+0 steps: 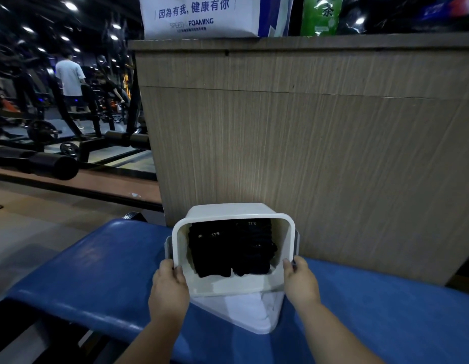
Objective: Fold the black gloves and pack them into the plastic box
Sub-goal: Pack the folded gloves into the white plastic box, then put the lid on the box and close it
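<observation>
**A:** Where are the gloves?

**B:** The black gloves [228, 248] lie folded in two bundles, side by side, inside the white plastic box [236, 286]. The box is tipped with its mouth toward the wearer.

**A:** And the hands?

**B:** The left hand [170, 285] grips the left rim, thumb hooked over the edge. The right hand [300, 282] grips the right rim.

**A:** How should this step be finished?

**B:** Packing looks nearly done to me. Level the box slowly with both hands so the bundles don't slide or unfold. Then seat it flat on the blue padded bench [97, 271], just in front of the wood-grain counter [306, 140]. A white piece [249, 313] lies under the box; I can't tell whether it is a lid or a cloth.
</observation>
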